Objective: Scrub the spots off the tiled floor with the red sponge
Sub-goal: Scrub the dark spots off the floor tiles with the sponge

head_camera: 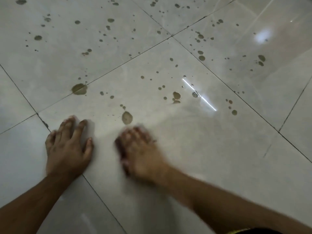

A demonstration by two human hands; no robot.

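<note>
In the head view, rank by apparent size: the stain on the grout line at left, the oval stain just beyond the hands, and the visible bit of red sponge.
1. Grout-line stain
2. Oval stain
3. Red sponge: unsure, blurred and mostly hidden under the right hand.

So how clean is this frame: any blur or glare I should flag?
Head view: right hand and the sponge under it are motion-smeared; left hand is only slightly soft; a bright streak and a white patch of glare lie on the glossy floor; the spots stay readable.
</note>
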